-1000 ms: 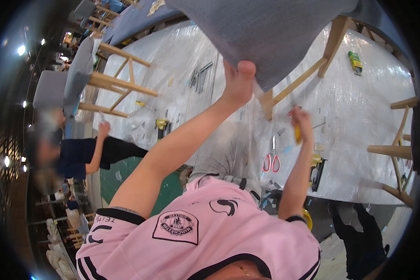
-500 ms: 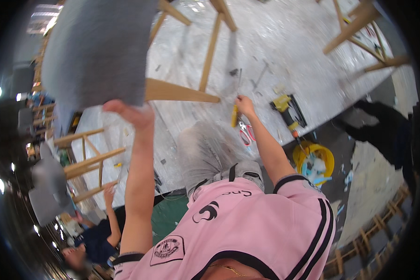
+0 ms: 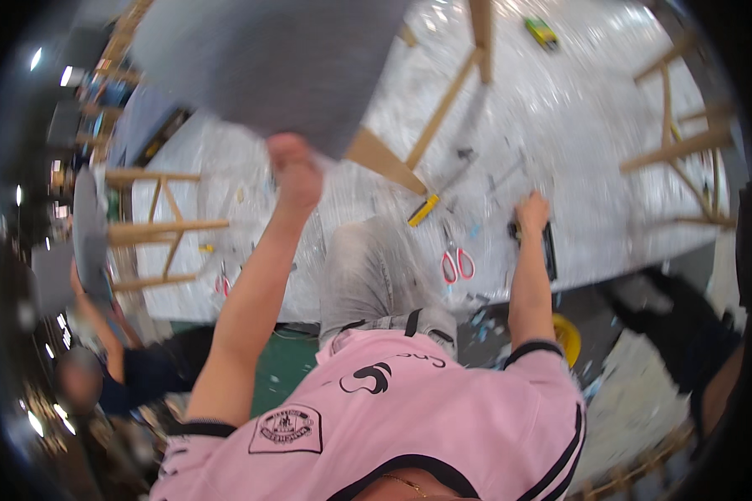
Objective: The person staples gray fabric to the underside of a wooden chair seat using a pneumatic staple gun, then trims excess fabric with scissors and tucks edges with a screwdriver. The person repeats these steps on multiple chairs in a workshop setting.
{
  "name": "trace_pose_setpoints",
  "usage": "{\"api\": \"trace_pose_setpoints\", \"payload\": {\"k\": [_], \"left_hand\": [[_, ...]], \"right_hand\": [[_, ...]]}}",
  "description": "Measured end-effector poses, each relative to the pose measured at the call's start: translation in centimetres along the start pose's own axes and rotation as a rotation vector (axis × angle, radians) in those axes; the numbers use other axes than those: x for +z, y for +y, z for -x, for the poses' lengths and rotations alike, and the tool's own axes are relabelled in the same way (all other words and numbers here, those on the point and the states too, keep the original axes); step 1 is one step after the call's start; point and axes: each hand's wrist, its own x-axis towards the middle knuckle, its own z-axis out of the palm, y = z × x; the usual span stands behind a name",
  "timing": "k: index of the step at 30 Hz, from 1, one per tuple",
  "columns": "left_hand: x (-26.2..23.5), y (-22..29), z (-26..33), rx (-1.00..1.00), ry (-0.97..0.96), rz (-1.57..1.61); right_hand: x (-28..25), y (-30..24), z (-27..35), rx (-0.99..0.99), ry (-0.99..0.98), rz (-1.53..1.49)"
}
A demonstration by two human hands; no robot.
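Note:
A chair with a grey upholstered back and wooden legs lies tipped on the table in front of me. My left hand is closed on the lower edge of that grey part. Farther right, my right hand is closed over the handle of a staple gun, which is mostly hidden under the hand and forearm. Between my hands a yellow-handled screwdriver lies on the table, close to the tip of a chair leg. Scissors with red and white handles lie nearer to me.
Plastic film covers the table. Another grey chair lies at the left, with a co-worker beside it. More chair legs stand at the right. A yellow bucket sits below the table edge. A yellow-green object lies far off.
My right hand has let go of the screwdriver, now lying on the table, and has moved right onto the staple gun. My left hand still grips the chair; the view has shifted.

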Motion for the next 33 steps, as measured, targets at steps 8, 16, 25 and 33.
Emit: {"api": "trace_pose_setpoints", "payload": {"k": [8,16,25,33], "left_hand": [[2.7,8.0,0.0,-0.259,-0.137,0.263],[3.5,8.5,-1.3,-0.061,-0.296,0.496],[4.4,9.0,-0.9,-0.005,-0.187,0.543],[5.6,8.4,-1.4,0.034,-0.026,0.377]], "right_hand": [[-6.3,-6.0,4.7,0.01,-0.15,-1.027],[-18.4,-11.3,11.5,-0.224,-0.157,-1.246],[-36.5,-24.5,19.8,-0.698,0.07,-1.169],[-39.3,-31.2,23.4,-1.011,0.386,-0.939]]}}
